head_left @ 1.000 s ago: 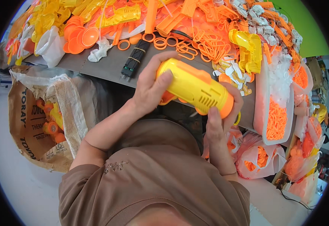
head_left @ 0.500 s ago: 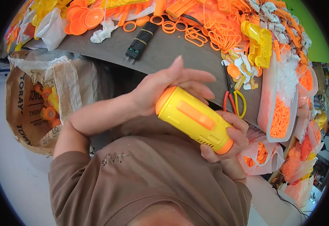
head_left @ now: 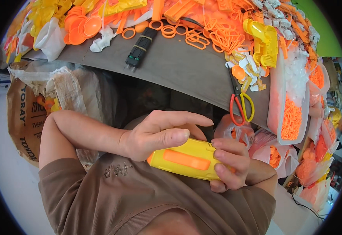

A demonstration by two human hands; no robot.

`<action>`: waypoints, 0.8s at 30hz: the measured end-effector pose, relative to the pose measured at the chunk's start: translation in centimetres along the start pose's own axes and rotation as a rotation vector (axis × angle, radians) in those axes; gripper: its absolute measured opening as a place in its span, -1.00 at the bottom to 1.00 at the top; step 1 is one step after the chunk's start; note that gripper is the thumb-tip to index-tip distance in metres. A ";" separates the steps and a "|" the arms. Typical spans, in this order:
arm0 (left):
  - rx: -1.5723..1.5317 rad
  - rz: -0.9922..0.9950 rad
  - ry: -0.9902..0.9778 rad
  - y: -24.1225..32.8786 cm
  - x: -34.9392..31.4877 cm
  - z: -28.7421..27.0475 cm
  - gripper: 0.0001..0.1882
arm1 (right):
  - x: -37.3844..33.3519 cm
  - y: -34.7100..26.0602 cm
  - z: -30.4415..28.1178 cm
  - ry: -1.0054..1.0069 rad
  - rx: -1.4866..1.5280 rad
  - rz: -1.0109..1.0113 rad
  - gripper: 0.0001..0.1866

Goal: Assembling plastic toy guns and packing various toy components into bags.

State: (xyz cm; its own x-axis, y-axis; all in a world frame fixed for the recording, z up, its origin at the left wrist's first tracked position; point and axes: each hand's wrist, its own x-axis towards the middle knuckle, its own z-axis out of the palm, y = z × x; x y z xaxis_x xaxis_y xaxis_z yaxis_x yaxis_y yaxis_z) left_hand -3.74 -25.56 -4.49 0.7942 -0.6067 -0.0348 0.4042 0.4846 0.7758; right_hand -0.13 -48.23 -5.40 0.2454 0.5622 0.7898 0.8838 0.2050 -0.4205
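Observation:
In front of my chest lies a yellow plastic cylinder point(head_left: 175, 166) with a raised orange strip along its side. My right hand point(head_left: 231, 162) wraps its fingers round the right end and covers most of it. My left hand point(head_left: 161, 135) rests its palm against the other end, fingers stretched out to the right, thumb over the top. Only a sliver of orange cap shows under the left palm. Both hands are just short of the table's near edge.
Scissors point(head_left: 239, 106) with one red and one yellow handle overhang the grey table's point(head_left: 178, 64) edge. A black banded bundle point(head_left: 139, 51) lies left of them. Orange and yellow plastic parts pile up behind. A paper sack point(head_left: 26, 117) stands left; a tub of orange links point(head_left: 292, 121) is right.
The cylinder has come down and left, closer to my body, and turned nearer to level. My left hand has lowered, its thumb now lying across the cylinder. My right hand keeps hold.

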 end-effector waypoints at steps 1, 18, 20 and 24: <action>0.053 0.010 0.018 0.0 -0.2 -0.2 -0.23 | 0.1 0.2 0.2 0.017 -0.013 -0.016 -0.67; 1.079 0.421 0.531 -2.6 5.0 -10.7 -0.36 | 1.2 14.3 2.1 0.336 -0.263 0.781 -0.89; 1.125 0.486 0.582 -2.9 5.2 -11.2 -0.37 | 3.1 15.7 0.4 0.095 -0.615 0.535 -0.92; 1.105 0.450 0.611 -2.9 6.0 -11.7 -0.38 | 6.0 20.4 -1.3 -0.095 -0.843 0.287 -0.83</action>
State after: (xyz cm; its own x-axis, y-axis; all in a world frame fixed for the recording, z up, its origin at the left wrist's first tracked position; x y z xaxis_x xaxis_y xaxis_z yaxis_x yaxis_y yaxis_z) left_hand 5.23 -23.23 -14.31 0.9516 -0.0127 0.3071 -0.2898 -0.3693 0.8829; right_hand 19.84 -41.69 -8.66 0.5010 0.5728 0.6488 0.8017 -0.5895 -0.0987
